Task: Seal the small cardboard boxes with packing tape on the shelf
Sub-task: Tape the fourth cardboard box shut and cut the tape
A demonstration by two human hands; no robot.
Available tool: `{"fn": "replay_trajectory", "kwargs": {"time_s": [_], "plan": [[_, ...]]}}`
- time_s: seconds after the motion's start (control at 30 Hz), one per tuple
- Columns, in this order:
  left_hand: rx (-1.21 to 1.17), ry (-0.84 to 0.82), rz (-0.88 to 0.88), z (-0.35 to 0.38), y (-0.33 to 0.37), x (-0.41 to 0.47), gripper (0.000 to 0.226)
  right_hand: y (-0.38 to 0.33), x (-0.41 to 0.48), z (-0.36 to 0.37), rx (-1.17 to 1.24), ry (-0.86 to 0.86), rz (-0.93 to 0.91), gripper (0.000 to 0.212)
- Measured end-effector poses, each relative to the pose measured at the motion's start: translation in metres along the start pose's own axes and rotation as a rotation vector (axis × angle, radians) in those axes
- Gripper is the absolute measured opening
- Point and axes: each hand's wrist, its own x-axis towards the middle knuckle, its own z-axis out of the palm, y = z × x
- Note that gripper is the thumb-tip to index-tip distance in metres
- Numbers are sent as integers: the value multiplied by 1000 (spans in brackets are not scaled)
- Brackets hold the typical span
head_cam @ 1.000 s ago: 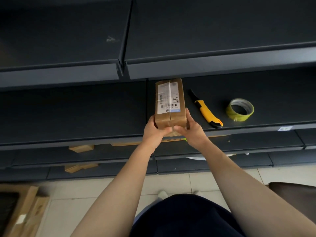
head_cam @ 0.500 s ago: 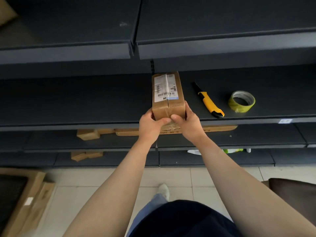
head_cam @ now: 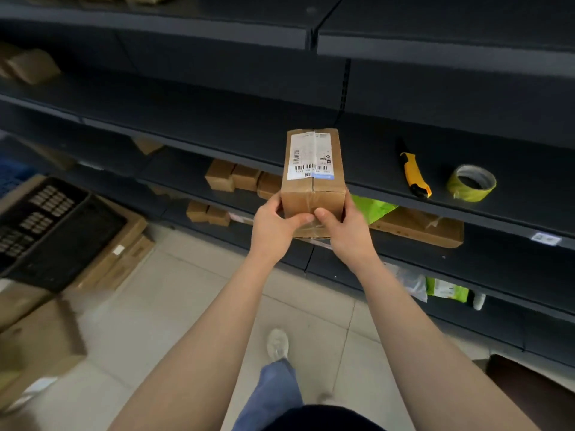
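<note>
1. The box [head_cam: 312, 194] is held at its near end by both grips, with the thumbs laid on the near top edge and almost meeting at the centre seam.
2. Left grip [head_cam: 273, 227]: clamped on the left side of the box, fingers wrapped round it.
3. Right grip [head_cam: 347, 233]: clamped on the right side of the box, fingers hidden behind it.
4. The box is pointed away from the grips, over the front edge of the dark shelf [head_cam: 373, 150]. The near end is carried clear of the edge. Whether the far end rests on the shelf cannot be told.
5. A white label [head_cam: 311, 157] with barcodes is seen on the top face, beyond the thumbs. A strip of clear tape is run lengthwise over the seam.
6. On the same shelf, right of the right grip, a yellow-and-black knife [head_cam: 415, 175] is laid. A tape roll [head_cam: 471, 182] is set further right, near the knife but apart from it.
7. One shelf down, small boxes [head_cam: 233, 178] are stacked just beyond the left grip. A green bag [head_cam: 373, 208] and a flat carton [head_cam: 417, 228] are lying just right of the right grip.
8. Far left of the left grip, a black crate [head_cam: 46, 228] is set on cartons on the floor.
</note>
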Motion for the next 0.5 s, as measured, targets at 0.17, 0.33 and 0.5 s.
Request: {"fn": "replay_trajectory", "kwargs": {"time_s": [0.17, 0.33, 0.5], "plan": [[36, 138, 30, -61, 9, -32, 53, -38, -29, 46, 26, -95, -61, 65], [46, 229, 101, -144, 21, -47, 55, -89, -51, 106, 54, -161, -190, 60], [112, 283, 179, -235, 43, -57, 56, -144, -75, 173, 95, -171, -253, 60]]}}
